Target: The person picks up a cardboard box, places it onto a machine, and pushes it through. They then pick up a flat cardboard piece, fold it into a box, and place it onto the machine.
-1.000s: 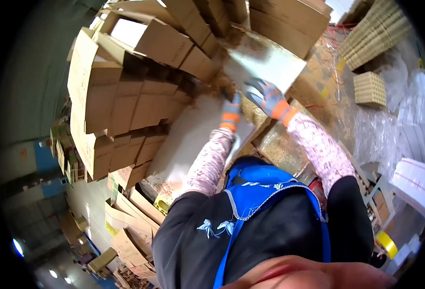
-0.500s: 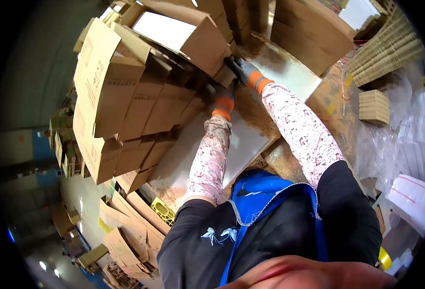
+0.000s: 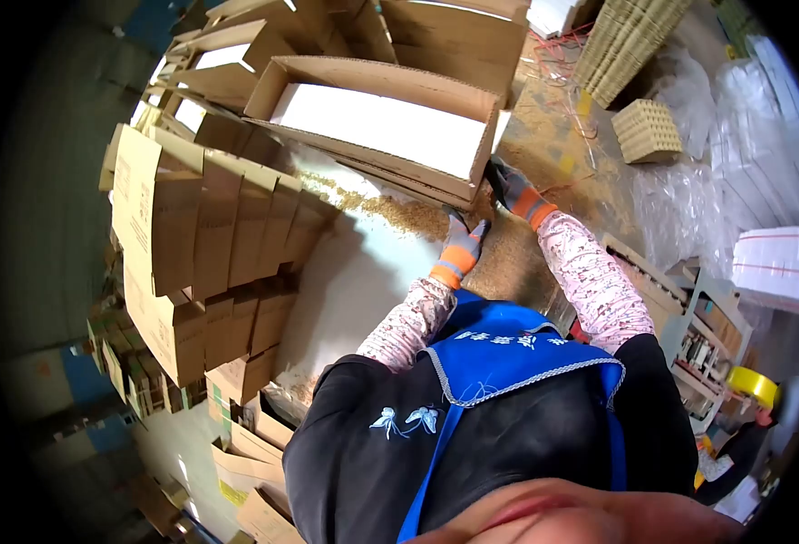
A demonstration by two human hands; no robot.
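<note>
An open cardboard box (image 3: 377, 150) with a white flat piece (image 3: 381, 127) inside lies across the work surface ahead of me. My left hand (image 3: 461, 247), in a grey and orange glove, is at the near lower corner of this box, thumb and fingers spread apart. At the box's right end is my right hand (image 3: 519, 192), gloved the same way, its fingers stretched along the end wall. Neither hand is wrapped round anything. Brown crumbly material (image 3: 399, 214) is scattered over the pale tabletop (image 3: 354, 281) below the box.
Folded-open cartons (image 3: 195, 218) stand packed in rows on the left. More open boxes (image 3: 454, 36) are behind. To the right are a moulded tan block (image 3: 647, 131), clear plastic wrap (image 3: 680, 199), white stacked bundles (image 3: 775, 265) and a yellow tape roll (image 3: 753, 387).
The box with the white piece has shifted right and nearer, and shows more of its open top. My hands have moved along its corner and end, with the left hand's fingers now spread.
</note>
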